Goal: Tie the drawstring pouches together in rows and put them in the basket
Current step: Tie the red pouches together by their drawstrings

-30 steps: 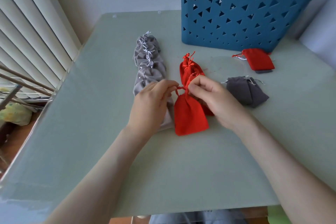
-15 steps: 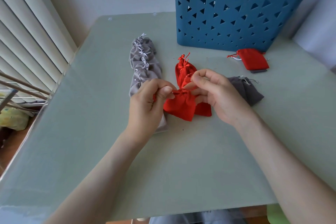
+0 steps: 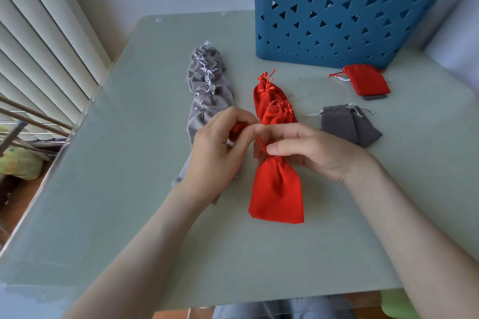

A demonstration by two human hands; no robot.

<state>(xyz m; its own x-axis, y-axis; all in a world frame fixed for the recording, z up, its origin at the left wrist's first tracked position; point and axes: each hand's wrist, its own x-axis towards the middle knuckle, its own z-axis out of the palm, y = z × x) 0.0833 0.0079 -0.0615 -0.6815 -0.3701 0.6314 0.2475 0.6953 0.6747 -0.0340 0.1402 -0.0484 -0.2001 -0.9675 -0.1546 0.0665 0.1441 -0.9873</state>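
A row of tied red pouches (image 3: 272, 106) lies mid-table. Its nearest red pouch (image 3: 277, 194) lies flat towards me. My right hand (image 3: 308, 150) grips that pouch's gathered neck. My left hand (image 3: 220, 147) pinches red fabric or cord at the neck's left side; the knot itself is hidden by my fingers. A finished row of light grey pouches (image 3: 207, 90) runs along the left, partly under my left hand. The blue basket (image 3: 337, 15) stands at the back right.
A loose red pouch (image 3: 366, 80) lies in front of the basket, with a small dark flat thing under its near edge. Two dark grey pouches (image 3: 348, 125) lie right of my hands. Window blinds (image 3: 39, 46) run along the left table edge.
The nearest red pouch was lifted and bunched half a second ago; now it lies stretched out flat towards me. Both hands have stayed at its neck.
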